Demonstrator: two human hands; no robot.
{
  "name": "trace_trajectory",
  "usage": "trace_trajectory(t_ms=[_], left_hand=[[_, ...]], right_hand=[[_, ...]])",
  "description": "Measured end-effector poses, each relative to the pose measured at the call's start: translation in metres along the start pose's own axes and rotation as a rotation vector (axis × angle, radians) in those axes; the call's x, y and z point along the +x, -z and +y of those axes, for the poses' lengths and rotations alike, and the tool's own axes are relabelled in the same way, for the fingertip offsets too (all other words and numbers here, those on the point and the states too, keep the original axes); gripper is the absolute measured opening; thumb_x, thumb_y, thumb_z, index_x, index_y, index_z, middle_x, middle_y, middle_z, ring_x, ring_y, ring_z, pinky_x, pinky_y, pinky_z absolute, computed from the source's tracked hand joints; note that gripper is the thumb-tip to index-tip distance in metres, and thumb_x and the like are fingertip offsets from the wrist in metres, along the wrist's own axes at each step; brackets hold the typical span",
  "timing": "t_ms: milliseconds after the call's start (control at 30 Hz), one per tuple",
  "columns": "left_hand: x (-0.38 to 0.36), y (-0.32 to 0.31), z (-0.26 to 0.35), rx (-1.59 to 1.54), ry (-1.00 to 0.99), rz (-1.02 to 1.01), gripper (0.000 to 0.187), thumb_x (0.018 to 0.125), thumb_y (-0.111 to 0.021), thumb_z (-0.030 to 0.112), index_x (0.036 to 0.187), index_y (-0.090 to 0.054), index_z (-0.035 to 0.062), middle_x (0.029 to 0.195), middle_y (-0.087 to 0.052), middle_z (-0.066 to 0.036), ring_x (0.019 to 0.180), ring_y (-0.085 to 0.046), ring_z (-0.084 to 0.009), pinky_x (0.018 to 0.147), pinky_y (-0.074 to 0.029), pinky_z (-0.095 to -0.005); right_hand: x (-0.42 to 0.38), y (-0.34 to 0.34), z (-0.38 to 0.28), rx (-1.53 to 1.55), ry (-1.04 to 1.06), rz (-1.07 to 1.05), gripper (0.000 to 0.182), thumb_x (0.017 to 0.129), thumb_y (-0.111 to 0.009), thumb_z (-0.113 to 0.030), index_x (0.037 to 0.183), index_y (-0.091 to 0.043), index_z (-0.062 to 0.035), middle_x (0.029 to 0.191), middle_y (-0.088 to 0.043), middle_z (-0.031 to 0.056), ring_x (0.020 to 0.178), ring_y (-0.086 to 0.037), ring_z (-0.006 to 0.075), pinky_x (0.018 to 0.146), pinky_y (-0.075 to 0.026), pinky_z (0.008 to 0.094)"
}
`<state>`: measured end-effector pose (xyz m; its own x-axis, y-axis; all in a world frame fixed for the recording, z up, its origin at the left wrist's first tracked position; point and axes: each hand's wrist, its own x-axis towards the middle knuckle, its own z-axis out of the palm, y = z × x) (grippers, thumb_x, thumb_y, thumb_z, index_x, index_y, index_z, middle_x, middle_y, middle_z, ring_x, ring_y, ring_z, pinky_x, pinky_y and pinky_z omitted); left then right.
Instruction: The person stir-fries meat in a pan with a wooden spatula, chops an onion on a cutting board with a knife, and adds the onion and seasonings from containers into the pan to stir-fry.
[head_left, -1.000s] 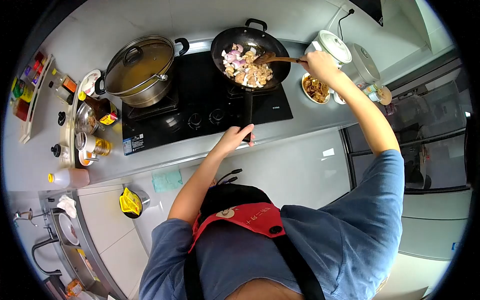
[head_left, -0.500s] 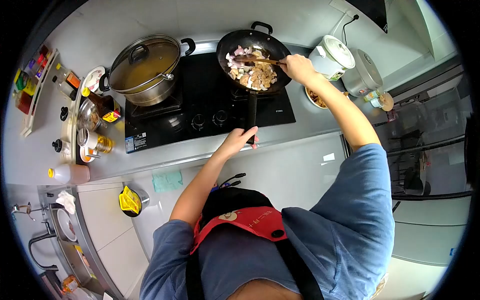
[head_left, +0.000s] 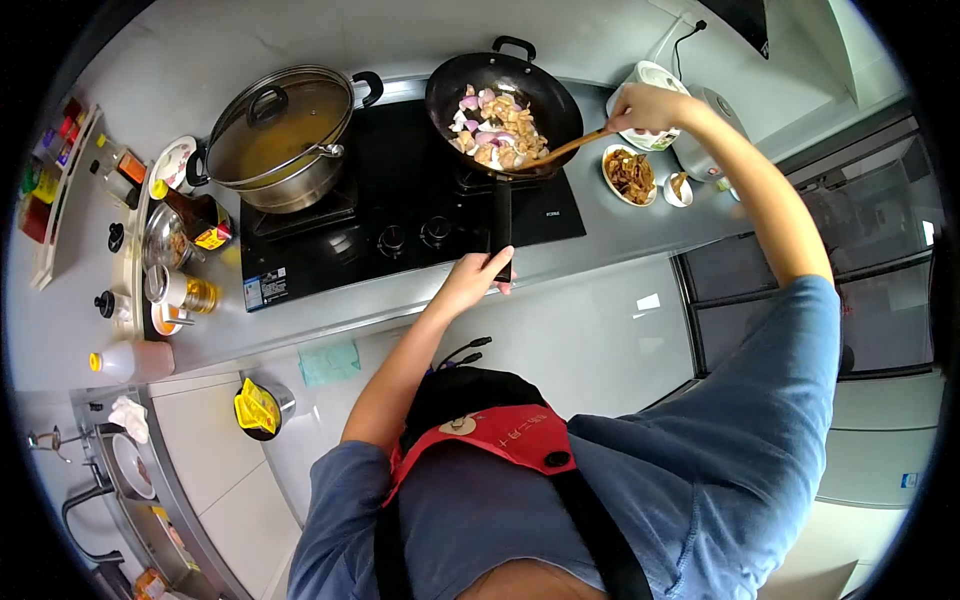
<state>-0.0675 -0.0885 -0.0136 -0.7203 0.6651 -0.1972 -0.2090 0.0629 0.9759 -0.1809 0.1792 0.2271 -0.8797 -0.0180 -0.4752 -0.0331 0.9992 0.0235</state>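
My left hand (head_left: 475, 279) is wrapped round the long black handle of a wok (head_left: 470, 75) on the right burner. My right hand (head_left: 650, 108) grips the upper end of a wooden spatula (head_left: 578, 143), to the right of the wok. The spatula slants down to the left, its lower end at the wok's near right side among the food. Chopped food (head_left: 505, 128) lies in the wok: light brown pieces that look like meat, with purple and white pieces resembling onion.
A lidded steel pot (head_left: 290, 185) stands on the left burner of the black cooktop (head_left: 330, 262). Right of the wok are a bowl of brown food (head_left: 630, 177), a small white bowl (head_left: 678, 190) and a white appliance (head_left: 655, 78). Bottles, including a dark sauce bottle (head_left: 192, 212), line the left counter.
My right hand has moved right and slightly up, drawing the spatula from the food's upper middle to the wok's near right side. The bowl of brown food shows more fully. My left hand keeps its grip.
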Motion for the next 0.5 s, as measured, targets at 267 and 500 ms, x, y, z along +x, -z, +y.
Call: trace_trajectory(t_ms=[267, 500], left_hand=[[-0.005, 0.01, -0.014, 0.119, 0.044, -0.054, 0.044, 0.093, -0.044, 0.04, 0.089, -0.065, 0.0016, 0.065, -0.063, -0.002, 0.072, -0.056, -0.0082, 0.076, -0.04, -0.0235], [-0.002, 0.001, -0.018, 0.143, 0.046, 0.054, 0.034, 0.084, -0.05, 0.032, 0.077, -0.063, 0.001, 0.065, -0.064, -0.003, 0.066, -0.057, -0.0115, 0.066, -0.041, -0.0255]], right_hand=[[0.02, -0.024, 0.032, -0.078, 0.169, 0.363, 0.027, 0.08, -0.06, -0.029, 0.095, -0.069, -0.0081, 0.066, -0.064, 0.013, 0.063, -0.063, 0.0244, 0.06, -0.05, 0.035], [-0.014, -0.051, 0.035, -0.297, -0.121, 0.225, 0.022, 0.081, -0.061, -0.029, 0.098, -0.069, -0.0203, 0.092, -0.067, 0.0079, 0.087, -0.063, 0.0271, 0.075, -0.051, 0.0394]])
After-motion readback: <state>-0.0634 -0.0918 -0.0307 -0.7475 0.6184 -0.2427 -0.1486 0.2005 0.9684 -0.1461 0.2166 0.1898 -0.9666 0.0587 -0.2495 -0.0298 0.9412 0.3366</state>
